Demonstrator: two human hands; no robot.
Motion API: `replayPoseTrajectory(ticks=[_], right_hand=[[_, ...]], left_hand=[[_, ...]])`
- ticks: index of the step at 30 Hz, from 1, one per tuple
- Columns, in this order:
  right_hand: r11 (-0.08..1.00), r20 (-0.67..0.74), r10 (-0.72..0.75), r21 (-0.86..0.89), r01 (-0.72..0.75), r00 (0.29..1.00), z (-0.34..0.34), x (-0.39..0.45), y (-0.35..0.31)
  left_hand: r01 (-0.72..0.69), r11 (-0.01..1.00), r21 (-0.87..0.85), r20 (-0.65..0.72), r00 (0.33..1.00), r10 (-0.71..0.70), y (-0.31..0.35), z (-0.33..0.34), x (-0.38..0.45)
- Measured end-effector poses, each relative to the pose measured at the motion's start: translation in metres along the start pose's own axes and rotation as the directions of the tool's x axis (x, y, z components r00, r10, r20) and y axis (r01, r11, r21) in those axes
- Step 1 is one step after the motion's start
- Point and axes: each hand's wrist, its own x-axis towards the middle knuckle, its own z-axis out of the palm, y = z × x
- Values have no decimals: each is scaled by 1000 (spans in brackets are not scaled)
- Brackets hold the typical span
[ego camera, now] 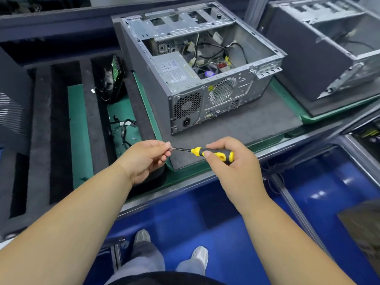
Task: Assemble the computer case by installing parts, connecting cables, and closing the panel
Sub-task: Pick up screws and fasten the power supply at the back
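Foam mat (257, 122) bears open case (197, 64); hands hold screwdriver (213, 154).

Both bare forearms reach forward and converge toward the screwdriver (211, 154), which lies level between the hands. The right hand (232, 161) wraps the screwdriver's yellow-and-black handle from its right side, fingers curled over the top, thumb pressed along the near side toward the shaft. The left hand (146, 159) meets the screwdriver's tip from the left, thumb and forefinger pinched together at the end of the metal shaft, remaining fingers curled beneath. Both wrists are nearly straight, palms facing each other.
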Motion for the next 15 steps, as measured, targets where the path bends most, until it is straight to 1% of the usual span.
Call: replayPoseTrajectory(ticks=[2, 4, 7, 11, 13, 15], right_hand=[[997, -11, 72, 6, -72, 997, -4, -1, 6], [991, 1, 134, -5, -134, 991, -7, -1, 13], [982, 64, 167, -98, -161, 984, -8, -4, 22], [947, 104, 226, -258, -194, 968, 0, -5, 29], [936, 94, 241, -285, -206, 966, 5, -3, 31], [929, 74, 258, -292, -226, 963, 9, 1, 33]], left_hand=[[-59, 998, 38, -25, 998, 60, -2, 2, -2], [-99, 994, 40, -47, 994, 101, -3, 6, -4], [-167, 983, 73, -71, 982, 172, -4, 13, -3], [-284, 933, 220, -98, 945, 311, -2, 23, 4], [-316, 906, 283, -97, 930, 355, -2, 27, 9], [-307, 878, 367, -123, 920, 373, -5, 31, 14]])
